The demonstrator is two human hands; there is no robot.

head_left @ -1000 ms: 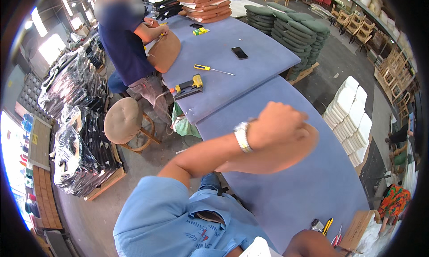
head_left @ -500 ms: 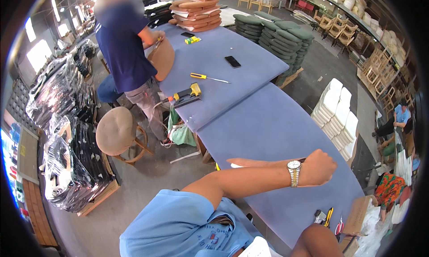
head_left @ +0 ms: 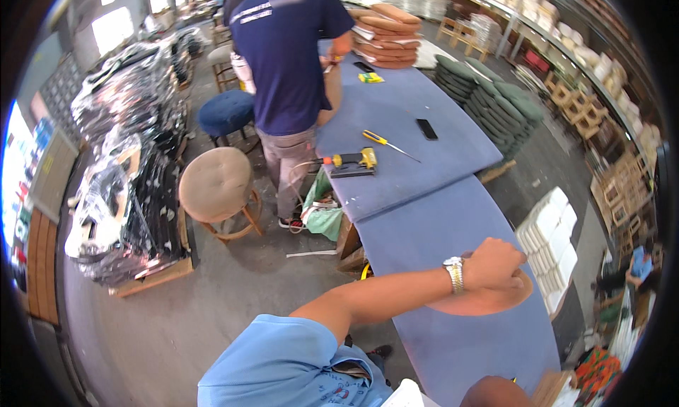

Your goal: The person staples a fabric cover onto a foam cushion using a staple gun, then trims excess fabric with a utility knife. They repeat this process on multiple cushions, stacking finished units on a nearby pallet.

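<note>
My left hand [head_left: 495, 264] was closed over the top edge of a round brown seat pad [head_left: 488, 301], which lay on the blue table [head_left: 438, 216] near its right edge. I could not see my right hand. Farther up the table lay a yellow drill [head_left: 351, 161] and a screwdriver [head_left: 385, 144].

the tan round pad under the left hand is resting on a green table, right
Not quite: the table is blue, not green. The head view shows the left hand, watch on its wrist, closed on the tan round pad, which rests on that blue surface.
</note>
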